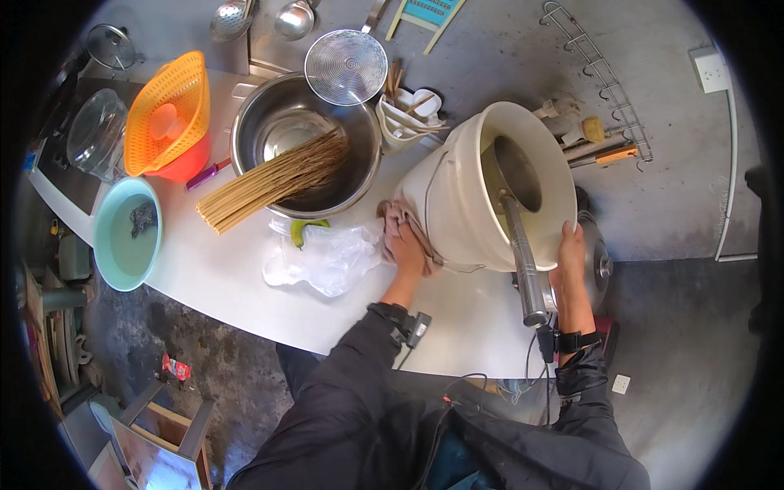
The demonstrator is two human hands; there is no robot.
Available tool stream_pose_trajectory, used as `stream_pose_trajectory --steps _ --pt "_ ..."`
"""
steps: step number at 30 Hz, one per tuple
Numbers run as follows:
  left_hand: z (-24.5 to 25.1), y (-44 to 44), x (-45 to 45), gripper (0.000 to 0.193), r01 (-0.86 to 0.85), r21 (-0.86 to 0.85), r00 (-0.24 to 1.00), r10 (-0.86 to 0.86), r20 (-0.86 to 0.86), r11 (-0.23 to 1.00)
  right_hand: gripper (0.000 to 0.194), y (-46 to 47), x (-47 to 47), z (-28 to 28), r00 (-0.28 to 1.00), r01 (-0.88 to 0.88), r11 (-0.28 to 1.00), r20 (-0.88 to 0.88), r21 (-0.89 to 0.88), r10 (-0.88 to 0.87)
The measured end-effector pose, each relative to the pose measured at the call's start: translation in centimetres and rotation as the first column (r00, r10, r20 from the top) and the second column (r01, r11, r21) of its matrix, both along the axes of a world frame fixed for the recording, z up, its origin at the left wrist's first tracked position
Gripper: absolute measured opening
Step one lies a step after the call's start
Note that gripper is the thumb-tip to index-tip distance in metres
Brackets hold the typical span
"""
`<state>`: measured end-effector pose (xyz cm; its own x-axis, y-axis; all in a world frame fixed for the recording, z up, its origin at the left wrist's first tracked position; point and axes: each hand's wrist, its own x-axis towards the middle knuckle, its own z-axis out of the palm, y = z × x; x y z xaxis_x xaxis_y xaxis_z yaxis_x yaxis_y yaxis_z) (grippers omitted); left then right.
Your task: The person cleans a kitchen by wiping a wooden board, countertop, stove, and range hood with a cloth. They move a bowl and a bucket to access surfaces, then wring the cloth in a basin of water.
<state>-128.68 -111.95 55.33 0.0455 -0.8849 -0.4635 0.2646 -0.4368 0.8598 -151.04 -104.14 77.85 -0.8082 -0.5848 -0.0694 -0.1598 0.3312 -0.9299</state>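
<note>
A large white plastic bucket (438, 196) with a wire handle stands at the right of the white countertop (226, 275). Inside it rests a steel ladle (527, 263), its handle leaning out over the rim. My right hand (569, 257) grips the bucket's rim on the near right side, thumb at the edge. Beside the bucket's lower left, my left hand (405, 245) presses a brownish-pink cloth (427, 236) near the bucket's base. Left of that hand lie a crumpled clear plastic bag (331, 263) and a green pepper (298, 233).
A steel basin (245, 147) holds a bamboo brush (269, 177) across its rim. Further left are an orange basket (196, 92), a turquoise basin of water (101, 233) and a glass bowl (92, 141). A lidded metal pot (597, 269) stands right of the bucket. Utensil holders (395, 125) line the wall.
</note>
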Motion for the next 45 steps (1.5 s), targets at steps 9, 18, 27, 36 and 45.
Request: stream_pose_trajectory --steps 9,18,27,36,45 --pt "-3.0 8.4 -2.2 0.054 -0.014 0.423 0.767 0.281 -0.577 0.906 0.036 -0.5 -0.8 -0.5 0.988 0.006 0.998 -0.157 0.057 0.003" --pt "-9.0 12.6 14.0 0.063 0.56 0.112 0.291 -0.069 -0.954 0.821 0.079 3.6 -1.3 -1.8 0.953 0.144 0.956 0.295 -0.254 -0.065" --pt "-2.9 6.0 39.8 0.058 0.486 0.381 0.856 -0.339 -0.391 0.787 0.043 13.2 15.3 -17.9 0.604 -0.626 0.637 -0.238 0.45 0.761" --pt "-1.9 -4.0 46.9 0.067 0.36 0.098 0.579 -0.305 0.756 0.928 0.066 -4.1 35.3 -20.8 -0.139 -0.748 0.248 -0.511 0.616 0.848" --pt "-3.2 -2.3 44.2 0.079 0.527 0.043 0.147 -0.142 0.979 0.849 0.02 2.3 28.3 -23.8 -0.244 -0.577 0.195 -0.395 0.793 0.886"
